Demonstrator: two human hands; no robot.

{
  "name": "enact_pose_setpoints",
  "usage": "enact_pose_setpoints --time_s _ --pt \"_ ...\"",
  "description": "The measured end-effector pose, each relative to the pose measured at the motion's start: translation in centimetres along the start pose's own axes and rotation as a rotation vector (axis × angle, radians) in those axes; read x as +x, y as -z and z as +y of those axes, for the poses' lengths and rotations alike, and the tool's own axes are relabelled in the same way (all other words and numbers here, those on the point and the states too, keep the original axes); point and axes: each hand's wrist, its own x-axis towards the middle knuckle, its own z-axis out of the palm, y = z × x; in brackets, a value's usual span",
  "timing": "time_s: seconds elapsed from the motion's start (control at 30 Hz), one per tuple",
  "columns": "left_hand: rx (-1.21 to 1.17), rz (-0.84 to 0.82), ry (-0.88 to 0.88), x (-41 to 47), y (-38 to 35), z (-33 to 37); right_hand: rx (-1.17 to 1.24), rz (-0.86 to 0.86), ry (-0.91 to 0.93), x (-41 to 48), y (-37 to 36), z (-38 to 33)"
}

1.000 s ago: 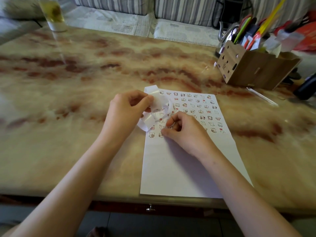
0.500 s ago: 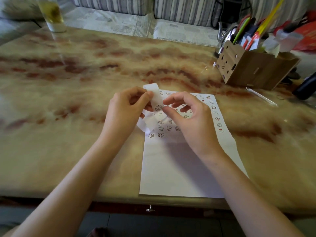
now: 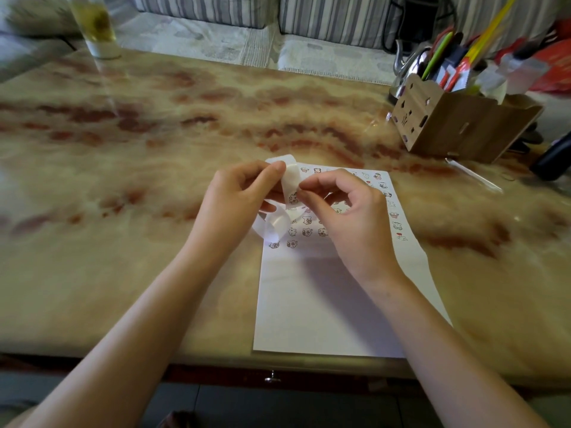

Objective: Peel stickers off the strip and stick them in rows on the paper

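Observation:
A white sheet of paper (image 3: 321, 301) lies on the marble table, its far half covered with rows of small cartoon stickers (image 3: 307, 232). Above its far left corner my left hand (image 3: 238, 199) holds a curling white sticker strip (image 3: 292, 177) between thumb and fingers; the strip's loose tail loops down below the hand. My right hand (image 3: 349, 211) meets the strip from the right, thumb and forefinger pinching at a sticker on it. The right hand hides part of the sticker rows.
A cardboard organiser (image 3: 460, 125) full of pens and scissors stands at the far right, with a dark object (image 3: 553, 159) beside it. A glass of yellow drink (image 3: 95, 26) stands at the far left edge. A striped sofa lies beyond the table (image 3: 123, 180).
One second ago my right hand pressed on the paper's lowest sticker row. It has since lifted and moved up to the strip held by my left hand, now pinching at a sticker there.

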Motion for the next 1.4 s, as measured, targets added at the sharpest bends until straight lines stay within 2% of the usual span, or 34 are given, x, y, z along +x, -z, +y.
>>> enact_pose_setpoints --time_s 0.27,0.9,1.23,1.4 --pt "0.094 -0.062 0.046 -0.15 -0.11 -0.26 0.028 0.019 -0.026 0.17 0.3 0.02" --pt "0.056 -0.072 0.041 -0.24 -0.16 -0.02 0.0 0.028 -0.023 0.04 0.15 0.19" --pt "0.048 -0.052 0.074 -0.32 -0.25 0.02 -0.127 0.04 0.16 -0.1 0.03 0.63" --pt "0.03 -0.061 0.076 -0.29 -0.26 -0.07 -0.068 0.034 0.089 -0.09 0.02 0.54"
